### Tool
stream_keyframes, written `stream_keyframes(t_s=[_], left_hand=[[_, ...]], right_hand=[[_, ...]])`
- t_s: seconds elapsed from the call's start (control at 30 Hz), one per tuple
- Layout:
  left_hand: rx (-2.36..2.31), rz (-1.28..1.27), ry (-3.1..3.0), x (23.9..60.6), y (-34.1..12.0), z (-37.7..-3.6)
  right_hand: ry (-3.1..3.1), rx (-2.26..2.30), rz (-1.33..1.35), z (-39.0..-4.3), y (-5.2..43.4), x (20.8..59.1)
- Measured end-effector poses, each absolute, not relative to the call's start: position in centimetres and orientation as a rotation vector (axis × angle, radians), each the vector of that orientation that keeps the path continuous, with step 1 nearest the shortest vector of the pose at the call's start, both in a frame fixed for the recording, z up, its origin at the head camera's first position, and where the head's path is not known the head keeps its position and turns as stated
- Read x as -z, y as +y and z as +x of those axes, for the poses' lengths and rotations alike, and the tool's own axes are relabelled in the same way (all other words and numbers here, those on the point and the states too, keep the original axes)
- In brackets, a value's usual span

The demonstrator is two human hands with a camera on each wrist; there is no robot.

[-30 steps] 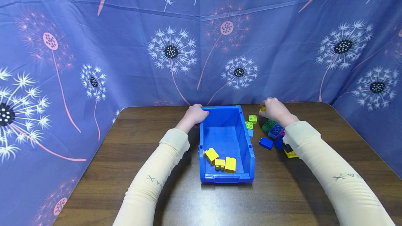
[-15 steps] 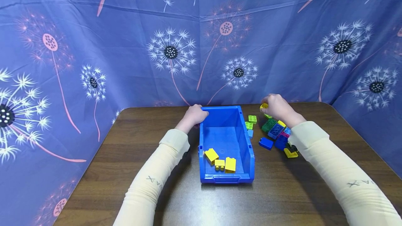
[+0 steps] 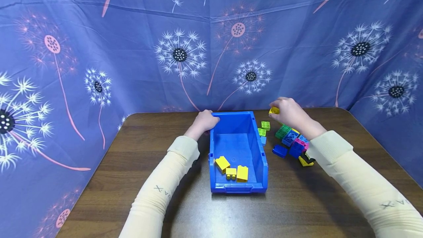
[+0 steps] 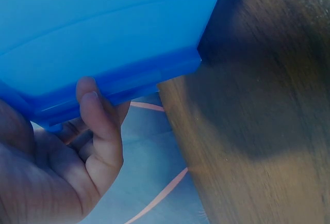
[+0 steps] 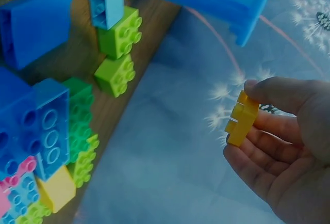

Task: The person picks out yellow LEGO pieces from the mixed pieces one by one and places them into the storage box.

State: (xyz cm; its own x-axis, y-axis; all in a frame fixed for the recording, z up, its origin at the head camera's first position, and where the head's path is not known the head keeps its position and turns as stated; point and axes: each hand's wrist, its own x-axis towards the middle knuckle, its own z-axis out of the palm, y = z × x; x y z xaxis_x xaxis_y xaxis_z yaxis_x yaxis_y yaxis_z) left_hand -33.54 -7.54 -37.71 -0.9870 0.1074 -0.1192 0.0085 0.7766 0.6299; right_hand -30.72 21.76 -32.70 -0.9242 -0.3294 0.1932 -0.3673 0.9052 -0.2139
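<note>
I see my right hand [image 3: 290, 115] raised above the dark wooden bench [image 3: 185, 208], its fingers [image 5: 278, 97] curled to pinch a small yellow plastic building brick [image 5: 241, 118] between thumb and fingertips. Below and just beside that hand lies a heap of mixed coloured plastic bricks [image 3: 294, 142]. My left hand [image 3: 205, 120] grips the far left corner of the open blue plastic bin [image 3: 261, 157], thumb [image 4: 98, 115] curled over its rim. Three yellow bricks [image 3: 231, 170] lie inside the bin, well apart from both hands.

Even bright light; wrist views soft, blue-tinted.
</note>
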Motion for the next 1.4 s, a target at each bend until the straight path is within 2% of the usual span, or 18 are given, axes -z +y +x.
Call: stream_keyframes(t_s=[1.4], left_hand=[[-1.019,0.104,2.837,37.8,-7.6,-33.4]], right_hand=[[-2.676,-0.414,0.905,-22.8,15.8,30.2]])
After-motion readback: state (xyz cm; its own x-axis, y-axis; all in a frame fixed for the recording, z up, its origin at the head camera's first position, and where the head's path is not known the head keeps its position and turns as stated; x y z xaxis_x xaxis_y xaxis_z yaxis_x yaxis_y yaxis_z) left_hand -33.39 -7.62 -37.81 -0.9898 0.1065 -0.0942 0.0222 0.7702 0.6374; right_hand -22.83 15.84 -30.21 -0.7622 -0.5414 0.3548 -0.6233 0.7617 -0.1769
